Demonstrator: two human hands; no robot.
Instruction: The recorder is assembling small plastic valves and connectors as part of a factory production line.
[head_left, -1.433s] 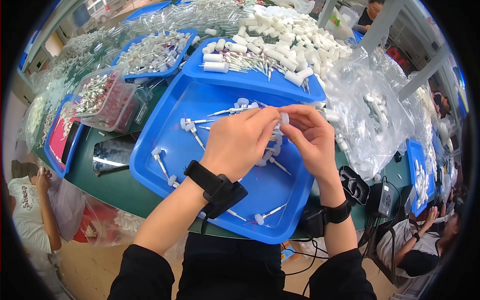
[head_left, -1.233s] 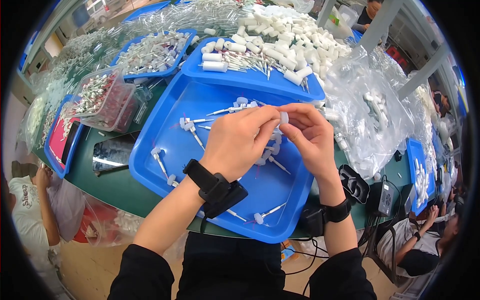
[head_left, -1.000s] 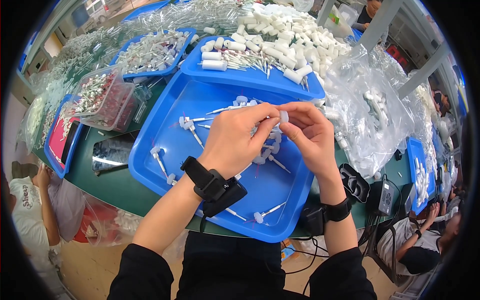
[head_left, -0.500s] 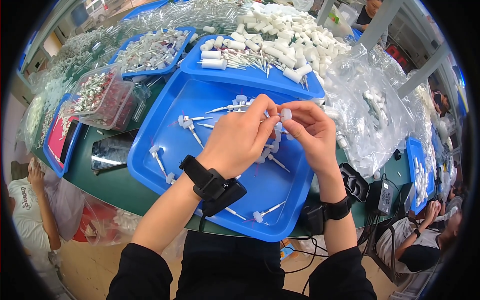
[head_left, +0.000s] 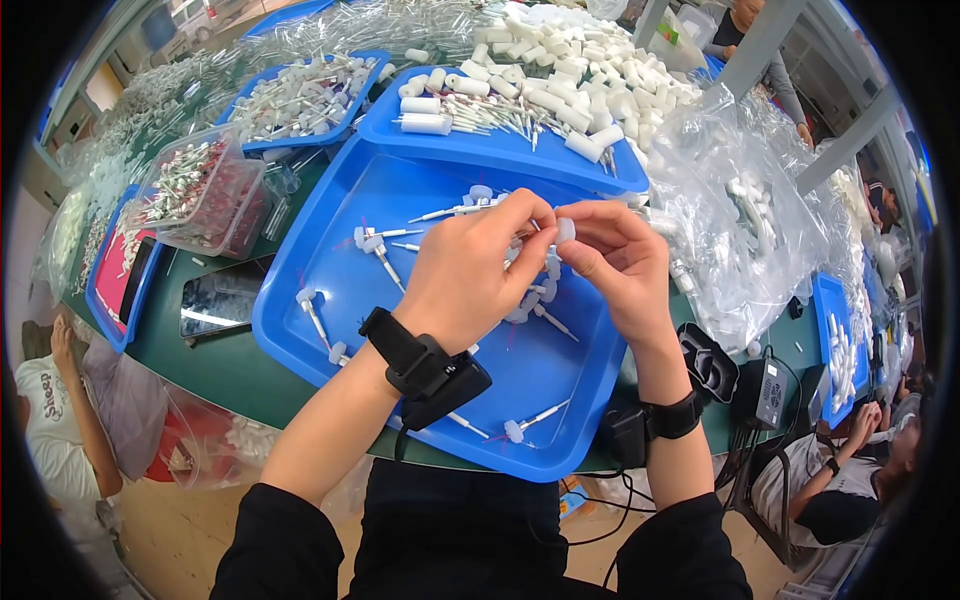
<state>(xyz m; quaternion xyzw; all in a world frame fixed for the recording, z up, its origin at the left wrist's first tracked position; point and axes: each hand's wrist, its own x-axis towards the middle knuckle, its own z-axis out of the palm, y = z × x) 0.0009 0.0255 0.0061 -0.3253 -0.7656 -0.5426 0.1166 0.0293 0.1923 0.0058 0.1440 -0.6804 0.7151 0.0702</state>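
One small white cap [head_left: 566, 230] is pinched by the right hand's [head_left: 628, 272] fingers over the blue tray [head_left: 545, 400]. Whether the left hand's [head_left: 472, 268] fingers, just beside it, are pressed together cannot be told.

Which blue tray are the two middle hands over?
The big blue tray nearest the black trousers. The left hand and right hand both reach over it; the other blue trays lie farther out, with neither hand above them.

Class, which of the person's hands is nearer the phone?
Left. The left hand is to the right of the phone; the right hand is farther right.
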